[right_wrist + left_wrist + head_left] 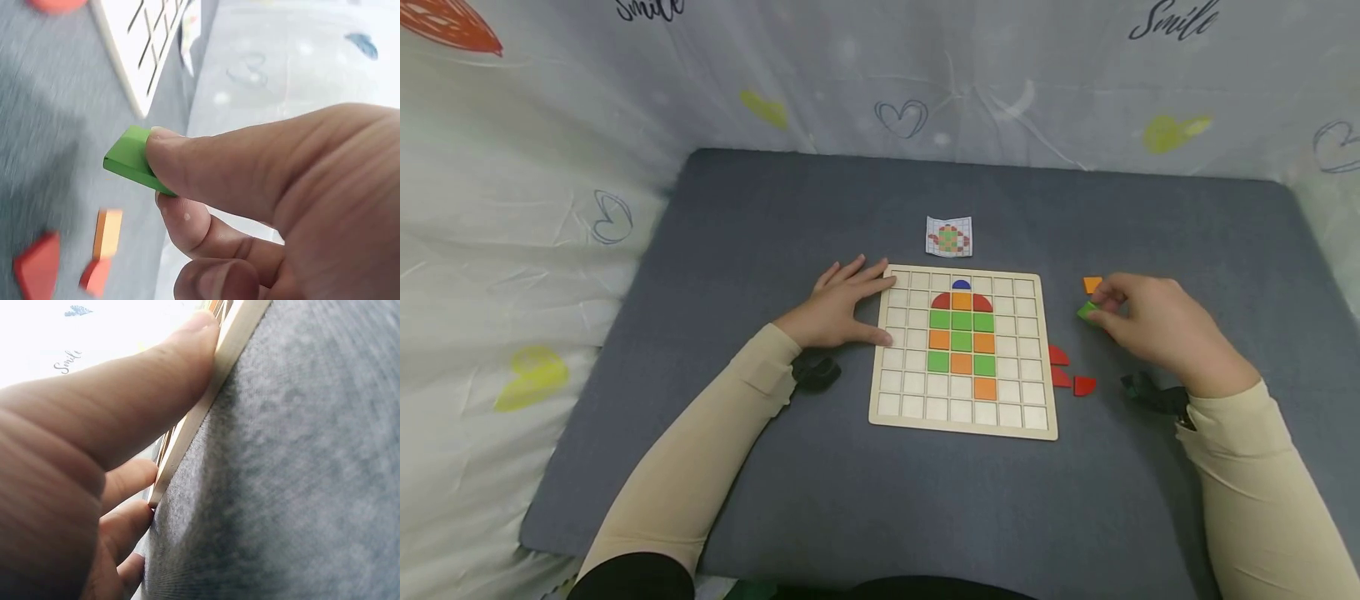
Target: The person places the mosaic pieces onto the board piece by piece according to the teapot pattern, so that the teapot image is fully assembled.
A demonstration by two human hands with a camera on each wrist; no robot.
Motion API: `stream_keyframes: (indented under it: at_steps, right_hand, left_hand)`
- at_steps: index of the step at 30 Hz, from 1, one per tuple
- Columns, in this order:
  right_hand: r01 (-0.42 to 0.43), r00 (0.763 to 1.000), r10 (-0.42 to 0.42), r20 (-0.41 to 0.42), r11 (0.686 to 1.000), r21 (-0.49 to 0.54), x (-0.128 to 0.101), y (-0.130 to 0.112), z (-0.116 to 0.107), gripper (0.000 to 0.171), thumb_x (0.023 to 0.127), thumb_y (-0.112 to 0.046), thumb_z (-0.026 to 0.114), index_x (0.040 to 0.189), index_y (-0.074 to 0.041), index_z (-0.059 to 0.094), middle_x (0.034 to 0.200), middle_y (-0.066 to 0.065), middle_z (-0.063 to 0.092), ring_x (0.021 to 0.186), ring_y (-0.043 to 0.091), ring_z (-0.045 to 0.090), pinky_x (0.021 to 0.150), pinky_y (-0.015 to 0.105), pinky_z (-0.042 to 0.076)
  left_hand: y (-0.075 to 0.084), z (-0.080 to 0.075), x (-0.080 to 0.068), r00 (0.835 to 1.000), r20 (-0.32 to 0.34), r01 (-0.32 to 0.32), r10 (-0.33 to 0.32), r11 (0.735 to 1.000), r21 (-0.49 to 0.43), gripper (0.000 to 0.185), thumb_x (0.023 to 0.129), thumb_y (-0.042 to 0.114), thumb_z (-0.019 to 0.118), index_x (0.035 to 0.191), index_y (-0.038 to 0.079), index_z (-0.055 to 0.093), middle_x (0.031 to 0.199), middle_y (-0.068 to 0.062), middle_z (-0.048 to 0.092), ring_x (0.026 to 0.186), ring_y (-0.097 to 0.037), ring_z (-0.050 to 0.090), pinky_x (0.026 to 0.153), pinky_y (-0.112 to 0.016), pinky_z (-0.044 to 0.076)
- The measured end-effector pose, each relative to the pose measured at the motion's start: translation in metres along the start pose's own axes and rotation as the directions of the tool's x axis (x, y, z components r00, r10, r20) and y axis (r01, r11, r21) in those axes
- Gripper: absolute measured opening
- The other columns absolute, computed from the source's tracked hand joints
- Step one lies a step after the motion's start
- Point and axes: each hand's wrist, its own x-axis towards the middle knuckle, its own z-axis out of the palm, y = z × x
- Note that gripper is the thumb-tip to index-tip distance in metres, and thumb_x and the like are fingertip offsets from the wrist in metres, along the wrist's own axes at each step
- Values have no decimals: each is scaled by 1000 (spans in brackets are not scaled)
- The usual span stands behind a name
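Observation:
My right hand (1157,321) pinches a green square tile (134,156) between thumb and forefinger, raised above the table to the right of the board. The left hand (838,308) rests along the left side of a wooden grid board (962,428), fingers spread and thumb at its edge. In the left wrist view the thumb and fingertips touch the board's rim (197,415). Set in the grid are a blue half-round piece (961,285), two red quarter-rounds beside an orange square (961,302), and several green and orange squares below, with an orange one (985,389) lowest.
Three red quarter-round pieces (1084,386) lie by the board's right edge. An orange tile (1092,284) lies close to my right hand. Behind the board is a small pattern card (949,237) on the grey table (790,217). A printed white curtain (850,75) surrounds the table.

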Motion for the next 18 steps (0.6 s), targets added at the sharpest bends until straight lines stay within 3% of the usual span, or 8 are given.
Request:
stream_keyframes:
  at_steps: [7,18]
  right_hand:
    - [77,997,-77,22,997,11,3,-26,9,13,87,-20,74,96,-12,68,87,2,66,59,16,50,54,32,41]
    - [167,982,-161,99,984,-55,4,-70,26,12,86,-17,74,97,-14,69,81,-3,63,58,15,46,48,30,39]
  left_hand:
    - [-1,0,0,1000,0,0,0,1000,-1,99,75,65,73,155,29,29,163,10,8,151,-17,-7,119,-42,-13]
    - [0,0,0,1000,-3,-2,2,1000,-5,98,75,64,73,155,29,29,164,9,8,151,-18,-6,119,-42,-13]
